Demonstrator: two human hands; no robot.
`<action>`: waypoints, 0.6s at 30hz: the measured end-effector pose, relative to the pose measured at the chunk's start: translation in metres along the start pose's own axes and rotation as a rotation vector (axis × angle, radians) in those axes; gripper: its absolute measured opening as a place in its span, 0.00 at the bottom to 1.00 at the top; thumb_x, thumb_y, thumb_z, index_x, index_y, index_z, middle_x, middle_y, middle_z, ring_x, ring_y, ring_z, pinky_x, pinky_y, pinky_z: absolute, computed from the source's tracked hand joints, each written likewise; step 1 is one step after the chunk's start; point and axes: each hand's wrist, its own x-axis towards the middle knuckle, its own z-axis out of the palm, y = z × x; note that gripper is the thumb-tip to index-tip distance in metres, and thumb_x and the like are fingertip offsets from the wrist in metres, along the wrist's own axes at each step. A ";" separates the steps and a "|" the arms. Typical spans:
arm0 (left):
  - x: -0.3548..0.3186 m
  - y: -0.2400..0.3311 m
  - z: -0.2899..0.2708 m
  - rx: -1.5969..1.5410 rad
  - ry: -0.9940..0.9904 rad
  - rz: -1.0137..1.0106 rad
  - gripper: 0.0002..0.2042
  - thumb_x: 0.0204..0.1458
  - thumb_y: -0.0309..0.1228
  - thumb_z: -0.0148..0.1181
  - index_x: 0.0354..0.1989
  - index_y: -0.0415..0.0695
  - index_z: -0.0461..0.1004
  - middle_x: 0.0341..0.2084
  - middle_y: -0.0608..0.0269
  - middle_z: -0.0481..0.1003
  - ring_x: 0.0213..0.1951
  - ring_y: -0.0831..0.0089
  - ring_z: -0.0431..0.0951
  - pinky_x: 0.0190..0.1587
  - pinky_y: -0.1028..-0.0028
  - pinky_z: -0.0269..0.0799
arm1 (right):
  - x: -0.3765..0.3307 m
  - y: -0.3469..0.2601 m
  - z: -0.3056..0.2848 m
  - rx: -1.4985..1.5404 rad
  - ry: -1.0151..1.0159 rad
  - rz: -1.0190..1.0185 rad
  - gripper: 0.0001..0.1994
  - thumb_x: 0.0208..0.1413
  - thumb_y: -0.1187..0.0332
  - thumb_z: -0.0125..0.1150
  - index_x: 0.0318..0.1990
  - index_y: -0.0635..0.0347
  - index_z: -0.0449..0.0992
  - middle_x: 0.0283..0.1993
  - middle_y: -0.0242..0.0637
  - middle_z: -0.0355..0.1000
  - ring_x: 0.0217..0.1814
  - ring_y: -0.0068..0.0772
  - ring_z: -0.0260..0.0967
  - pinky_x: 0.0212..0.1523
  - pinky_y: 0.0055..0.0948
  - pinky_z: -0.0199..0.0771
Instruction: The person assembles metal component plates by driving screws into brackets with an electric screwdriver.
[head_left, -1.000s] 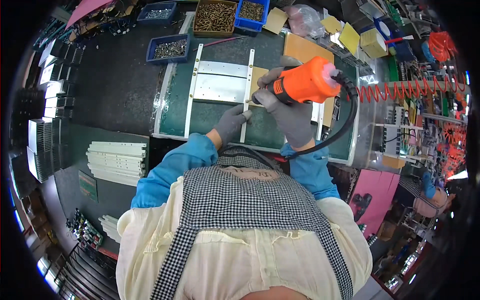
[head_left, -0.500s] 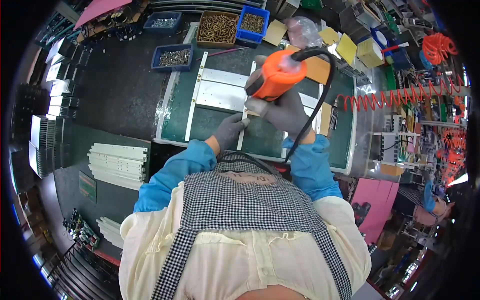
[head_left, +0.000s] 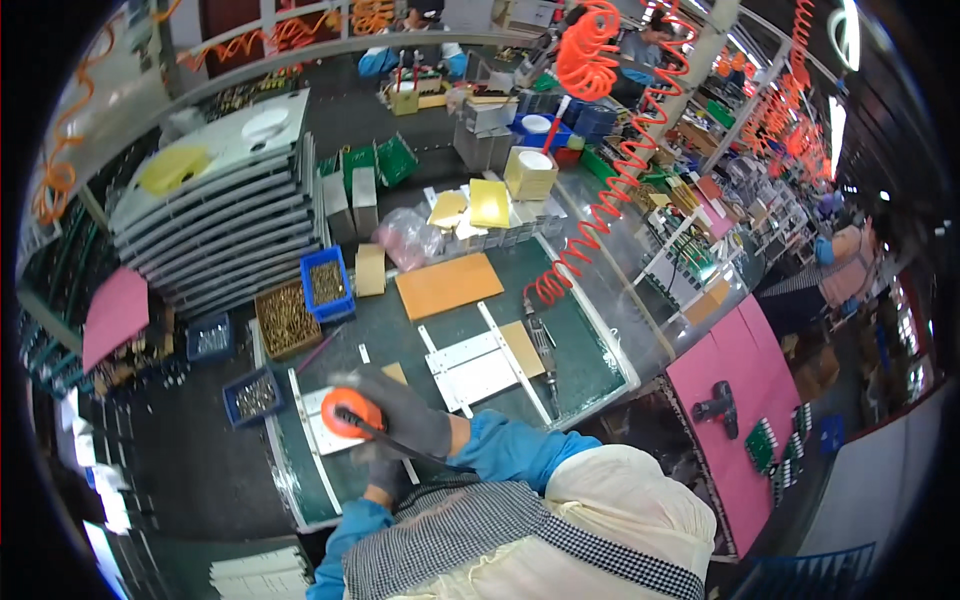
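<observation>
Your left hand [head_left: 383, 472], in a grey glove, sits low on the green mat [head_left: 580, 360] just under the orange power screwdriver [head_left: 350, 412]; its fingers are mostly hidden, so you cannot tell whether they are curled or spread. Your right hand [head_left: 405, 412], also gloved, is wrapped tight around that screwdriver, held over the white metal plate [head_left: 322, 415] at the mat's left end. Farther right, a second white plate assembly [head_left: 478, 366] lies flat on the mat.

left hand [head_left: 383, 470] mostly hidden under orange screwdriver [head_left: 345, 412], its tip unseen
</observation>
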 end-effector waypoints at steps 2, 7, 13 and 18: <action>0.005 -0.003 -0.001 0.015 0.009 0.008 0.10 0.62 0.34 0.51 0.42 0.41 0.74 0.33 0.66 0.74 0.34 0.76 0.74 0.38 0.75 0.71 | 0.007 0.000 -0.007 0.475 -0.238 0.225 0.43 0.45 0.64 0.74 0.69 0.59 0.58 0.60 0.41 0.66 0.64 0.39 0.64 0.65 0.41 0.61; 0.000 -0.006 -0.011 -0.043 -0.062 -0.219 0.10 0.62 0.34 0.52 0.43 0.41 0.74 0.33 0.65 0.74 0.36 0.74 0.74 0.38 0.73 0.71 | 0.028 0.001 -0.022 0.608 -0.642 0.333 0.44 0.40 0.75 0.69 0.69 0.56 0.57 0.59 0.37 0.66 0.60 0.32 0.65 0.59 0.34 0.65; -0.007 -0.003 -0.019 -0.103 -0.135 -0.269 0.10 0.60 0.35 0.53 0.43 0.42 0.73 0.35 0.64 0.74 0.37 0.71 0.75 0.39 0.71 0.71 | 0.036 -0.003 -0.031 0.722 -0.602 0.432 0.42 0.35 0.71 0.70 0.65 0.59 0.64 0.56 0.38 0.69 0.60 0.35 0.66 0.63 0.37 0.62; -0.005 -0.001 -0.023 0.237 -0.223 -0.034 0.11 0.60 0.36 0.54 0.44 0.43 0.73 0.35 0.63 0.74 0.39 0.69 0.75 0.40 0.70 0.72 | 0.033 -0.010 -0.028 0.508 -0.418 0.212 0.32 0.36 0.67 0.71 0.55 0.59 0.71 0.45 0.36 0.70 0.47 0.33 0.69 0.49 0.32 0.68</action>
